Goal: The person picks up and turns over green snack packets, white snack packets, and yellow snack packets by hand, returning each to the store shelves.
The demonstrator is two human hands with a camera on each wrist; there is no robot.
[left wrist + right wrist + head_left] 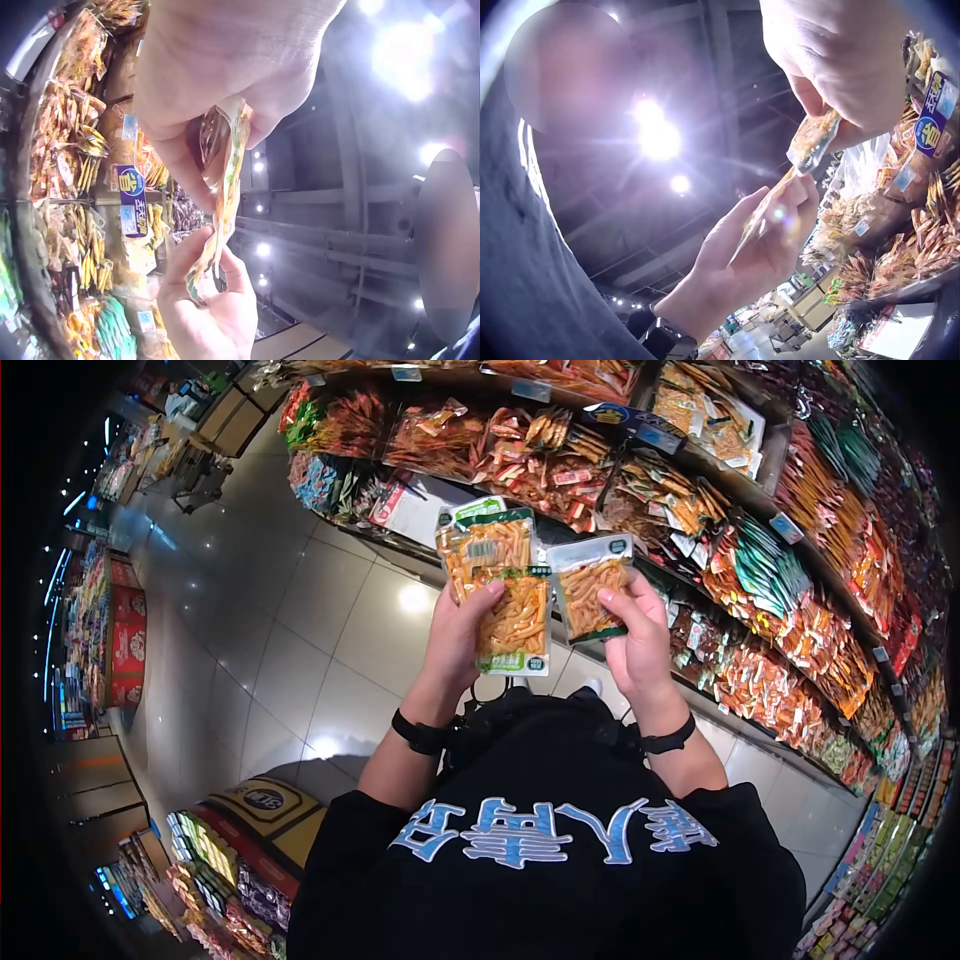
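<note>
Head view: packed snack shelves [745, 488] rise just beyond the held packets [500, 575].

Shop: snack shelves [760, 560] packed with packets, price tags [786, 528], tiled aisle floor [300, 620].

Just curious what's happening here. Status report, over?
Left hand gripping snack packets. Right hand holding smaller packet. Nothing in the way.

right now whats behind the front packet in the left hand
A second packet of orange strips shows above the front packet in the left hand; its lower part is covered.
</note>
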